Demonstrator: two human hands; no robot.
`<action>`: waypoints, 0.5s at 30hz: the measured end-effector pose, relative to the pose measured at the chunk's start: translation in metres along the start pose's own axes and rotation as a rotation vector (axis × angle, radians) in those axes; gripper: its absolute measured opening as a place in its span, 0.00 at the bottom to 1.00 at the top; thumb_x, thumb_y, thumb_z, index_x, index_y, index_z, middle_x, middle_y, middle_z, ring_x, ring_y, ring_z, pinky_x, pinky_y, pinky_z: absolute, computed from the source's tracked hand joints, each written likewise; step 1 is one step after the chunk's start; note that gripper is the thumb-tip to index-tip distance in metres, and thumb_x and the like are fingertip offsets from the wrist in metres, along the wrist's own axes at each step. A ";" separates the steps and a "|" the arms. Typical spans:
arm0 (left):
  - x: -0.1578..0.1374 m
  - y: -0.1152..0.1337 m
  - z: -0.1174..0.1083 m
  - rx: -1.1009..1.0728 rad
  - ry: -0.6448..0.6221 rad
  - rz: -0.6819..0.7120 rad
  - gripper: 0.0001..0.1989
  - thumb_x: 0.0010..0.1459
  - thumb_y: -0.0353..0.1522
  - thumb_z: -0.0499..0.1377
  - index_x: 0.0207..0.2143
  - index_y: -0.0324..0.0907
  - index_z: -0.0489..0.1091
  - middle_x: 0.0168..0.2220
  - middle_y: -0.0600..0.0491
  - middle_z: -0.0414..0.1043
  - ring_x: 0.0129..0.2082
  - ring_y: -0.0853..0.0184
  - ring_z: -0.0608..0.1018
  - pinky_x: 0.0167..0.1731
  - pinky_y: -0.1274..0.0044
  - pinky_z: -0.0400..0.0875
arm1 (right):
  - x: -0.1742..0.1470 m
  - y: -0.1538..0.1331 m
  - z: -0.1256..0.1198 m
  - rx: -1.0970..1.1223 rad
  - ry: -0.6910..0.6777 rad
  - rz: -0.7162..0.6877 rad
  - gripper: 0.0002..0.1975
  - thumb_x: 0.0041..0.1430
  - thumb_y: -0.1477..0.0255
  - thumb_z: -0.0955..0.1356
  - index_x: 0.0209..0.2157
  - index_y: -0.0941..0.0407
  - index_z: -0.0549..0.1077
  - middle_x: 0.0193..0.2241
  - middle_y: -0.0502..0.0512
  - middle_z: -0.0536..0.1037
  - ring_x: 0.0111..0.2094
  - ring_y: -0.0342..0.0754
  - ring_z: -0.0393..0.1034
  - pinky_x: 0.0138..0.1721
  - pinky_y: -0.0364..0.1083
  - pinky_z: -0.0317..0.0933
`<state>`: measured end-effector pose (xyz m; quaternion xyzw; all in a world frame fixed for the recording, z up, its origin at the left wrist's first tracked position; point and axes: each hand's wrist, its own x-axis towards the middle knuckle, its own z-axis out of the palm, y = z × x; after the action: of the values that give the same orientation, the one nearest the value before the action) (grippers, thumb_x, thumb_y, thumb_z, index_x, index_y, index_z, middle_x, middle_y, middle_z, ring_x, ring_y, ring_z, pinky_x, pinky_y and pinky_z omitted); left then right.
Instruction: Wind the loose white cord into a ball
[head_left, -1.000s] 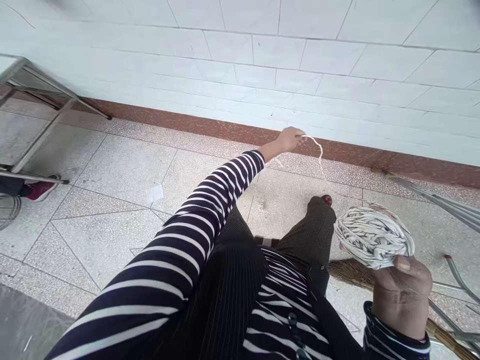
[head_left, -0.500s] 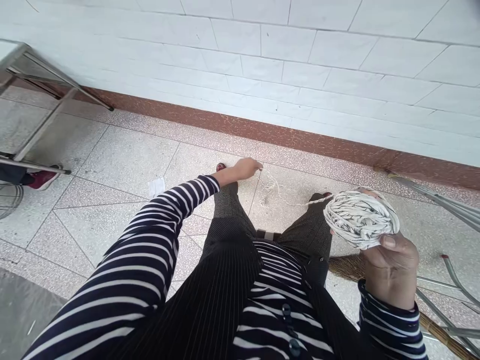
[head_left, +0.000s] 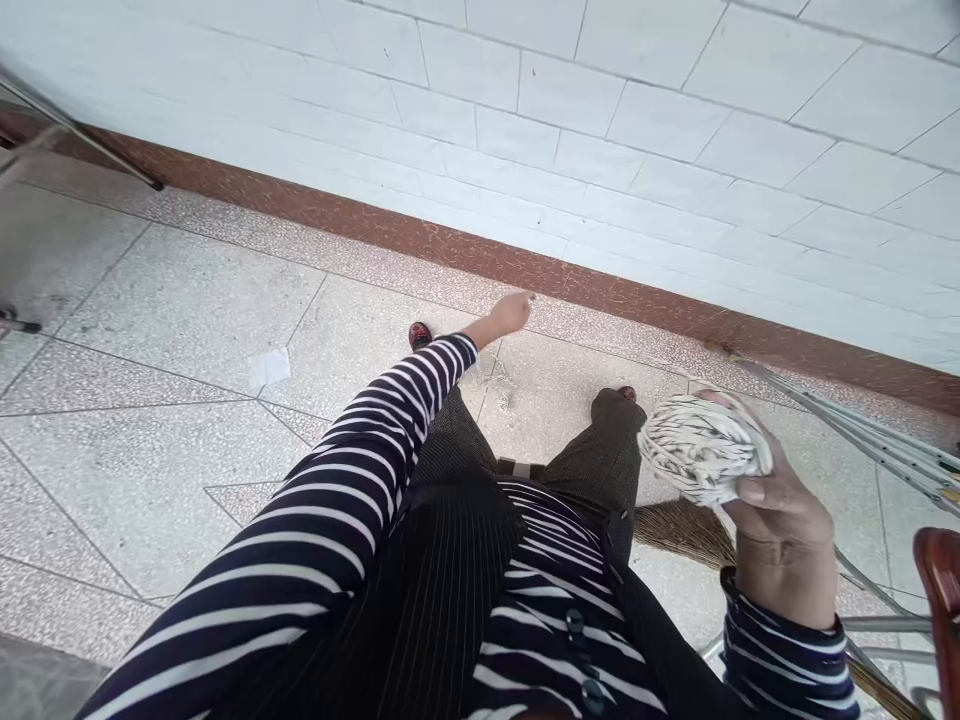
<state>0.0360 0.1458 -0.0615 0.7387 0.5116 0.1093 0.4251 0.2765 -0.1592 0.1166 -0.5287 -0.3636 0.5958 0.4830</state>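
My right hand (head_left: 780, 515) grips a thick, wound bundle of off-white cord (head_left: 701, 448), holding it up at the right above the floor. The thumb presses on its near side, and the other fingers are mostly hidden behind it. My left hand (head_left: 512, 312) reaches far forward, low near the foot of the wall, with its fingers closed. Whatever is between those fingertips is too small to make out. Beneath that hand, a thin loose tangle of pale cord (head_left: 504, 385) lies on the floor between my feet.
A straw broom (head_left: 686, 530) lies to the right, below the bundle. Metal legs or poles (head_left: 847, 415) and a reddish-brown chair part (head_left: 937, 580) stand at the far right. On the left are a white paper (head_left: 271, 368) and a metal table leg (head_left: 112, 150). A tiled wall (head_left: 562, 90) rises ahead.
My left hand has moved slightly forward, toward the wall. The strand that ran between it and the bundle no longer shows clearly. The bundle has shifted slightly left; the view has turned right.
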 end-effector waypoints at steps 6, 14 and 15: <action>-0.108 0.027 0.065 -0.602 -0.296 0.306 0.20 0.64 0.32 0.58 0.58 0.39 0.71 0.54 0.43 0.76 0.52 0.60 0.78 0.47 0.70 0.75 | 0.044 0.025 0.031 0.119 -0.051 0.180 0.34 0.37 0.66 0.81 0.51 0.48 0.77 0.55 0.55 0.77 0.59 0.63 0.70 0.62 0.61 0.62; -0.175 0.035 0.073 -0.732 -0.075 0.312 0.15 0.59 0.38 0.66 0.45 0.39 0.77 0.42 0.49 0.81 0.46 0.63 0.80 0.58 0.67 0.67 | 0.052 0.032 0.050 0.179 -0.045 0.275 0.34 0.35 0.69 0.80 0.49 0.49 0.77 0.58 0.57 0.75 0.55 0.66 0.72 0.51 0.67 0.71; -0.175 0.034 0.071 -0.664 -0.039 0.327 0.13 0.58 0.37 0.67 0.43 0.40 0.78 0.40 0.50 0.81 0.43 0.64 0.81 0.61 0.65 0.63 | 0.051 0.032 0.050 0.168 -0.044 0.265 0.33 0.36 0.68 0.80 0.49 0.49 0.77 0.58 0.57 0.75 0.54 0.66 0.73 0.51 0.67 0.72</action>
<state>0.0215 -0.0434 -0.0314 0.6345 0.3155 0.3218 0.6280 0.2224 -0.1148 0.0812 -0.5164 -0.2500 0.6941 0.4348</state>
